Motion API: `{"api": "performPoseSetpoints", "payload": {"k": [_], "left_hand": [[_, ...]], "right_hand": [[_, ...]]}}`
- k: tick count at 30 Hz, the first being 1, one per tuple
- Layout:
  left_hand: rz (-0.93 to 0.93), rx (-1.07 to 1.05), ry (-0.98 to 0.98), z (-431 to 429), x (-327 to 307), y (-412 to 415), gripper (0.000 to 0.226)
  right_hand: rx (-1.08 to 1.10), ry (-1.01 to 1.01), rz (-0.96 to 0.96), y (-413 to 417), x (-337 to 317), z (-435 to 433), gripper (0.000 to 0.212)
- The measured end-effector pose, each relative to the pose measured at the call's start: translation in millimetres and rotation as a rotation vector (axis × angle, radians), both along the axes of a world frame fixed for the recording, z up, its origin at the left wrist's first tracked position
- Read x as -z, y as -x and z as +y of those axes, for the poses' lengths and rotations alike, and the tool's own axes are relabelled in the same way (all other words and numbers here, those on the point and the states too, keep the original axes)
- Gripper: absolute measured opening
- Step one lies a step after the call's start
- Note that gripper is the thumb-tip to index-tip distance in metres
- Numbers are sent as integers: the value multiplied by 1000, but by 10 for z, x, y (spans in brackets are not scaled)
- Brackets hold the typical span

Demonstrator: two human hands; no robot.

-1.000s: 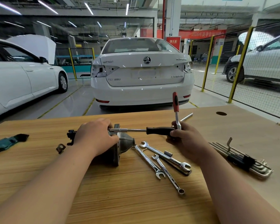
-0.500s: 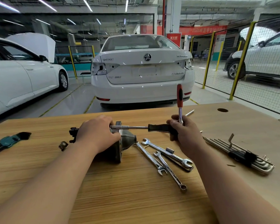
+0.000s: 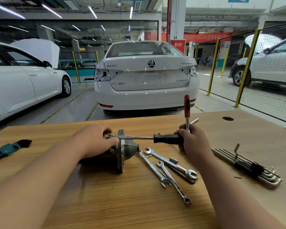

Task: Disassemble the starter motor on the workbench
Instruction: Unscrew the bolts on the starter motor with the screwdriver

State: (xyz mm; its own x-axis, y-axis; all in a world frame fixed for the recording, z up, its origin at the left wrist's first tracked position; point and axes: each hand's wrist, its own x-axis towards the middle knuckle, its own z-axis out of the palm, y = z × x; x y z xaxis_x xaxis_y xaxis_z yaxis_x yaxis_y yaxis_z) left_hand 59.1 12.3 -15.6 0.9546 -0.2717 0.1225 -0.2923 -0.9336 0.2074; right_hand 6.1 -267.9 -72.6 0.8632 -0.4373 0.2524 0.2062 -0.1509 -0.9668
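Note:
The grey metal starter motor [image 3: 122, 152] lies on its side in the middle of the wooden workbench [image 3: 122, 204], nose cone to the right. My left hand [image 3: 92, 141] grips its body from above and hides most of it. My right hand [image 3: 193, 141] holds the black handle of a driver [image 3: 167, 139]; its steel shaft runs level to the left and its tip meets the motor's top flange beside my left fingers. A red-handled ratchet [image 3: 187, 111] stands up out of the same right fist.
Three spanners [image 3: 168, 167] and a small socket [image 3: 173, 160] lie right of the motor. A set of long hex keys [image 3: 248, 166] sits at the right, a green-holder key set [image 3: 8, 149] at the far left. A round hole [image 3: 227, 118] marks the bench's back right.
The view has tilted and shifted a little. My hands stay on the motor and the driver; the red handle stands slightly more upright. The black part left of the motor is now hidden by my arm.

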Motion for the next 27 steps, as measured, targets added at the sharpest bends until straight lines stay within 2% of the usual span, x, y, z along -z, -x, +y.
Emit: {"api": "performPoseSetpoints", "payload": {"k": [2, 4, 11, 14, 17, 20, 22, 27], "left_hand": [[-86, -50, -195, -27, 66, 31, 61], [-122, -60, -243, -42, 109, 54, 65], [-98, 6, -136, -68, 82, 85, 51], [-143, 8, -121, -77, 105, 102, 45], [-108, 50, -42, -40, 87, 97, 40], [-32, 90, 62, -60, -41, 62, 13], [-13, 66, -19, -145, -147, 18, 7], [-28, 51, -336, -401, -307, -70, 16]], "right_hand": [[58, -14, 16, 17, -23, -36, 12], [66, -34, 31, 9, -15, -60, 11], [16, -162, 37, 2, -38, -8, 11], [23, -182, 48, 7, -43, -16, 11], [46, -181, 60, 11, -45, -34, 10], [61, -179, 76, 0, -39, -58, 10], [77, -182, 73, -2, -38, -64, 10], [145, -231, 56, -12, -32, -98, 10]]}}
